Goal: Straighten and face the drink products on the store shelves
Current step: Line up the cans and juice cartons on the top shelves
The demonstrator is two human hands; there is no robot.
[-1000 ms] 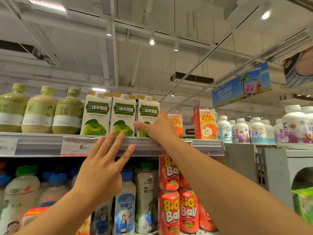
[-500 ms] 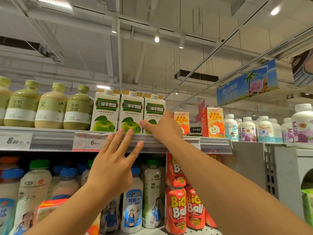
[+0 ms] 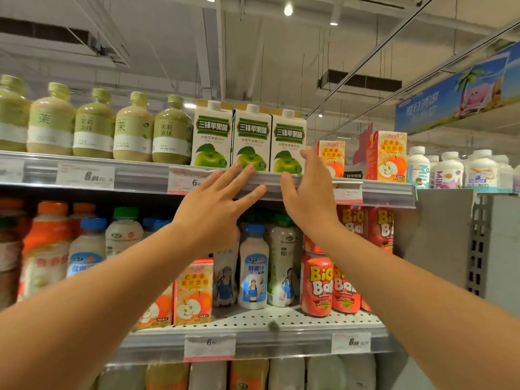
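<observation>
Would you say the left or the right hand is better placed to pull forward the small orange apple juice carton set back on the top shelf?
The right hand, probably: it is open beside the set-back orange carton, while the left hand sits below the green apple cartons.

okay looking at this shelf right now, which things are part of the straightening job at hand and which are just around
In the job:
- three green apple cartons, top shelf
- left hand, open, below them
- right hand, open, beside the rightmost carton
- top shelf edge

Just around:
- green tea bottles
- orange apple cartons
- red cans
- blue hanging banner
</observation>
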